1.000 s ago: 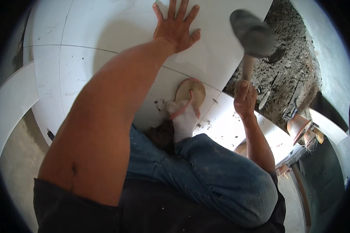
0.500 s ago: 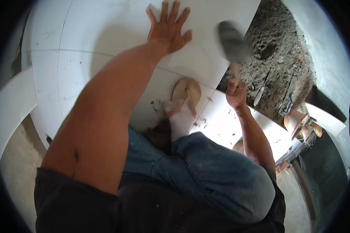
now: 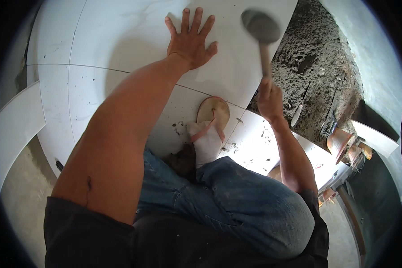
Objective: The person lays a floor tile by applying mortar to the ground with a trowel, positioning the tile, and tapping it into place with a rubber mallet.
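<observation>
White tile (image 3: 134, 27) is touched by the left hand (image 3: 190, 47), fingers spread wide, nothing held; a mallet (image 3: 261, 27), seen over the tile near the mortar (image 3: 319, 62), is gripped by the right hand (image 3: 271, 102), fingers closed round its handle (image 3: 265, 60).

Tile (image 3: 134, 22) smooth, semi-gloss; mortar (image 3: 321, 67) v. rough; mallet hdl (image 3: 265, 60) wd.

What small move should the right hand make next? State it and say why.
Probably a light tap: the right hand could lower the dark, round-headed mallet onto the large, glossy white tile. The mallet appears raised over the tile, near the rough grey mortar, and the spread left hand rests on the tile, clear of the mallet.
</observation>
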